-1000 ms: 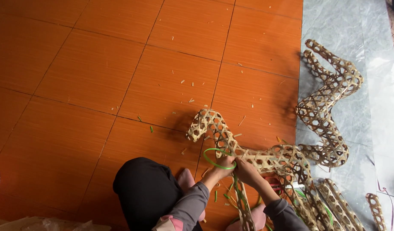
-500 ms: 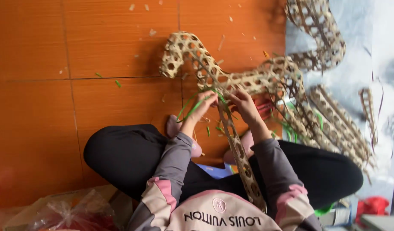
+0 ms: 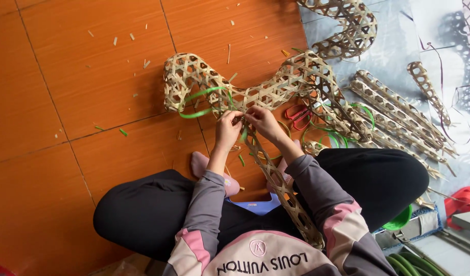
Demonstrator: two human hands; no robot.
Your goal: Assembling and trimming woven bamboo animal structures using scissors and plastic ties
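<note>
A curved open-weave bamboo lattice piece (image 3: pixel 204 76) lies on the orange tiled floor in front of my crossed legs. A long woven strip (image 3: pixel 283 191) runs from it back over my lap. My left hand (image 3: pixel 227 130) and my right hand (image 3: pixel 263 122) meet at the middle of the lattice, fingers pinched on the weave where a green strip (image 3: pixel 202 102) loops through. Both sleeves are grey with pink cuffs.
Several more woven bamboo strips (image 3: pixel 398 115) lie to the right on a grey sheet (image 3: pixel 398 56), with another curved lattice (image 3: pixel 347 28) at the top. Red-handled scissors (image 3: pixel 299 115) rest near the lattice. Green strip rolls (image 3: pixel 408 263) and a red object (image 3: pixel 462 202) sit lower right. Bamboo scraps litter the tiles.
The view has tilted down and closer, showing my lap and arms. My hands stay at the same spot on the lattice, still working the green strip.
</note>
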